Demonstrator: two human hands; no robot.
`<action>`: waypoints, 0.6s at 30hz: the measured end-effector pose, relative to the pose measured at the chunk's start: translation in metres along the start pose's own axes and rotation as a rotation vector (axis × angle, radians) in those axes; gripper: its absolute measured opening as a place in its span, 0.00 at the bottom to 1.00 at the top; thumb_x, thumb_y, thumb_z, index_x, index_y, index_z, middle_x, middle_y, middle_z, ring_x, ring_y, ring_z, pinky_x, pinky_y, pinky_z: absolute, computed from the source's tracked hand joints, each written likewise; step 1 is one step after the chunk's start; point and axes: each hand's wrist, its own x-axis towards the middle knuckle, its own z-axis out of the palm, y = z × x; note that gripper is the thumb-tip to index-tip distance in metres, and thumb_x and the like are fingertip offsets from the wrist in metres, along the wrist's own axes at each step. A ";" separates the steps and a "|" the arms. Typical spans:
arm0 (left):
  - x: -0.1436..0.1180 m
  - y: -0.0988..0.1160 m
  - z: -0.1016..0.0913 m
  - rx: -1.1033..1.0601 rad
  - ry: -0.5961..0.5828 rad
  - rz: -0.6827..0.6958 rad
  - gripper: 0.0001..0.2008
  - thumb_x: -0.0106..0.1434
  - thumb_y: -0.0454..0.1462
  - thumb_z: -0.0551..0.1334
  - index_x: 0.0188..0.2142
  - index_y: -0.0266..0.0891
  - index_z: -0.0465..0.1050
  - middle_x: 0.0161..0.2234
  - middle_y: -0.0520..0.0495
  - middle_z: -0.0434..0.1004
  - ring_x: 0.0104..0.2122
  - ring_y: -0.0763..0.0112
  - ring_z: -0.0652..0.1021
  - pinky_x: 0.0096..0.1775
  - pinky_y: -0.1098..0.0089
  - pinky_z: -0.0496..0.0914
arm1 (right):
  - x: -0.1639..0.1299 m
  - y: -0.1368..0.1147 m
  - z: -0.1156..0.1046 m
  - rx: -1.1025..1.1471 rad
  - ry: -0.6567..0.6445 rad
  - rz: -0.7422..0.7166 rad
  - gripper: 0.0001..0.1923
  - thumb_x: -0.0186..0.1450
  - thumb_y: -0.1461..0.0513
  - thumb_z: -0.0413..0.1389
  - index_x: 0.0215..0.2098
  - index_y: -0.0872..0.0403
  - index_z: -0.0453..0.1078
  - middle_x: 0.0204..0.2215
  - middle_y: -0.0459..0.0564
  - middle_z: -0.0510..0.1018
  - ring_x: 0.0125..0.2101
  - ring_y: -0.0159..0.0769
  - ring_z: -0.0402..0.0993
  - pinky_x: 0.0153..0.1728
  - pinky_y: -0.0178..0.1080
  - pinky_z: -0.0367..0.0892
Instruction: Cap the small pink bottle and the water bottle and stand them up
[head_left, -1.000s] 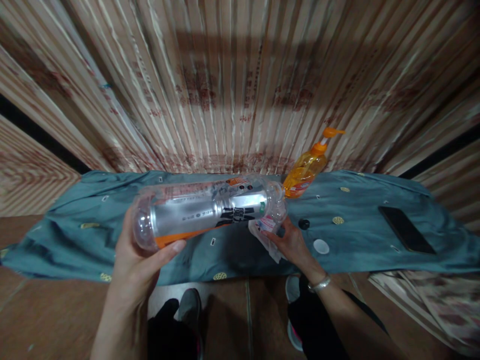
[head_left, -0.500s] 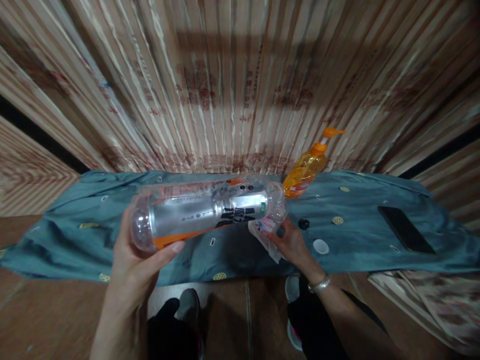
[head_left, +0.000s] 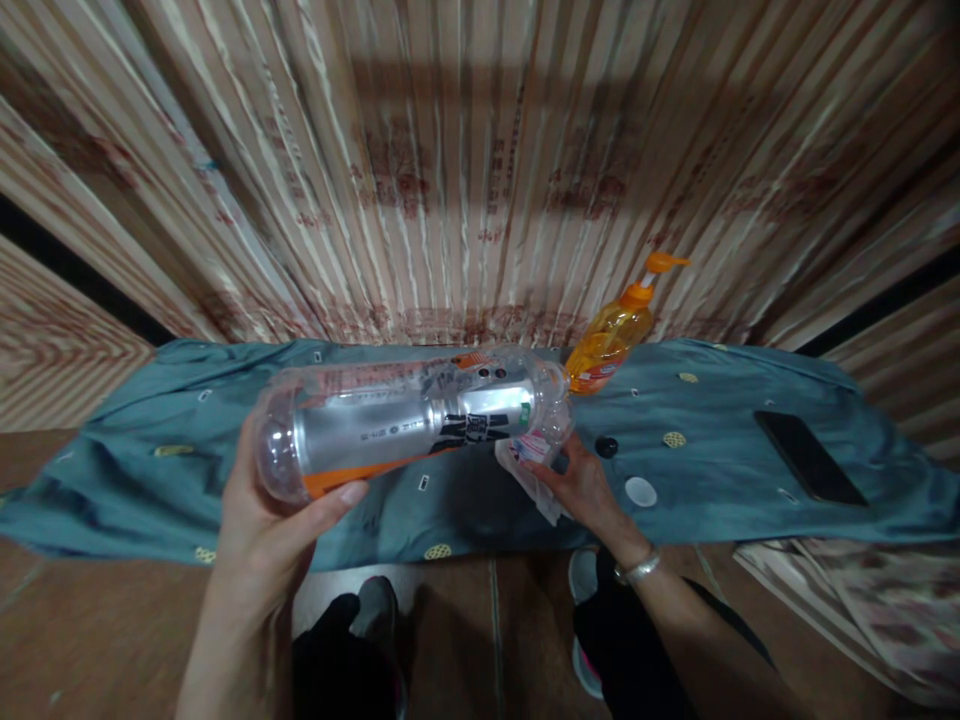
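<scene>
You hold the bottle (head_left: 409, 420) on its side above the near edge of the blue cloth (head_left: 750, 470); your left hand (head_left: 274, 515) is wrapped round its base, thumb laid along the near side; your right hand (head_left: 581, 480) is closed on a white wipe (head_left: 529, 470) pressed against the neck end; the step in hand looks like wiping the bottle's mouth; the next move would call for a firm left grip while the wipe turns about the neck, I judge. To the right on the cloth lie a black cap (head_left: 606, 446), a white lid (head_left: 640, 491) and a phone (head_left: 808, 457); an orange pump bottle (head_left: 611, 340) stands at the far edge. Against a second ago the base has slid slightly left; the right hand has hardly moved.
</scene>
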 end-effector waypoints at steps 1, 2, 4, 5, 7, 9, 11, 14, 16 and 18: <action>0.000 0.000 0.000 0.000 0.004 -0.003 0.49 0.29 0.37 0.82 0.55 0.49 0.75 0.57 0.43 0.77 0.62 0.39 0.71 0.66 0.35 0.53 | 0.000 0.000 0.000 0.000 0.000 -0.004 0.28 0.60 0.50 0.63 0.53 0.56 0.68 0.41 0.59 0.85 0.40 0.52 0.83 0.39 0.46 0.76; 0.000 0.000 0.000 -0.001 0.007 -0.005 0.49 0.29 0.37 0.82 0.55 0.49 0.75 0.57 0.43 0.76 0.62 0.38 0.71 0.66 0.34 0.53 | 0.000 0.000 0.000 -0.002 0.003 -0.007 0.28 0.60 0.50 0.63 0.53 0.56 0.68 0.41 0.59 0.85 0.40 0.52 0.83 0.40 0.46 0.76; 0.000 -0.001 0.000 0.000 0.003 -0.003 0.49 0.29 0.37 0.82 0.55 0.49 0.75 0.58 0.43 0.76 0.62 0.38 0.70 0.66 0.33 0.53 | 0.000 0.000 0.000 -0.012 0.018 -0.008 0.28 0.60 0.50 0.63 0.53 0.56 0.68 0.42 0.59 0.85 0.41 0.52 0.83 0.41 0.46 0.76; 0.000 -0.001 0.000 0.000 -0.001 0.003 0.49 0.29 0.37 0.82 0.55 0.49 0.75 0.58 0.43 0.76 0.62 0.37 0.70 0.66 0.33 0.53 | -0.001 0.000 0.001 -0.016 0.023 -0.007 0.28 0.59 0.50 0.63 0.53 0.56 0.69 0.42 0.59 0.85 0.42 0.52 0.83 0.41 0.46 0.76; 0.001 -0.002 -0.001 0.005 -0.011 0.016 0.48 0.30 0.38 0.82 0.55 0.49 0.75 0.57 0.43 0.76 0.62 0.37 0.70 0.66 0.32 0.52 | -0.001 0.000 0.001 -0.019 0.024 -0.006 0.28 0.60 0.50 0.63 0.53 0.56 0.69 0.42 0.60 0.85 0.42 0.53 0.83 0.41 0.46 0.76; 0.001 -0.002 -0.002 0.013 -0.017 0.024 0.48 0.30 0.38 0.82 0.55 0.49 0.75 0.57 0.43 0.76 0.62 0.36 0.70 0.66 0.31 0.51 | -0.001 0.002 0.002 -0.014 0.021 -0.010 0.28 0.60 0.50 0.63 0.53 0.56 0.68 0.43 0.60 0.85 0.42 0.53 0.83 0.41 0.46 0.76; 0.002 -0.003 -0.002 0.018 -0.031 0.034 0.48 0.32 0.38 0.82 0.56 0.50 0.75 0.58 0.43 0.75 0.63 0.36 0.69 0.66 0.31 0.51 | -0.001 0.003 0.002 -0.011 0.018 -0.008 0.29 0.60 0.49 0.63 0.54 0.56 0.68 0.44 0.60 0.85 0.43 0.53 0.83 0.42 0.47 0.76; 0.002 -0.005 -0.004 0.020 -0.060 0.064 0.47 0.34 0.39 0.82 0.56 0.50 0.75 0.63 0.44 0.72 0.66 0.37 0.67 0.67 0.35 0.53 | -0.001 0.005 0.003 -0.011 0.016 -0.008 0.30 0.60 0.49 0.63 0.55 0.56 0.68 0.44 0.60 0.85 0.43 0.54 0.83 0.43 0.48 0.76; 0.002 -0.006 -0.006 0.030 -0.075 0.080 0.46 0.35 0.39 0.82 0.57 0.51 0.75 0.64 0.45 0.70 0.67 0.38 0.66 0.67 0.37 0.54 | -0.001 0.006 0.003 -0.012 0.021 -0.022 0.30 0.61 0.48 0.63 0.54 0.56 0.68 0.44 0.61 0.84 0.44 0.54 0.83 0.45 0.48 0.75; 0.002 -0.007 -0.008 0.032 -0.083 0.078 0.47 0.35 0.39 0.82 0.58 0.51 0.74 0.64 0.44 0.70 0.67 0.38 0.66 0.67 0.37 0.55 | -0.001 0.005 0.002 -0.015 0.018 -0.033 0.29 0.61 0.48 0.62 0.54 0.55 0.68 0.44 0.60 0.84 0.44 0.53 0.83 0.45 0.48 0.75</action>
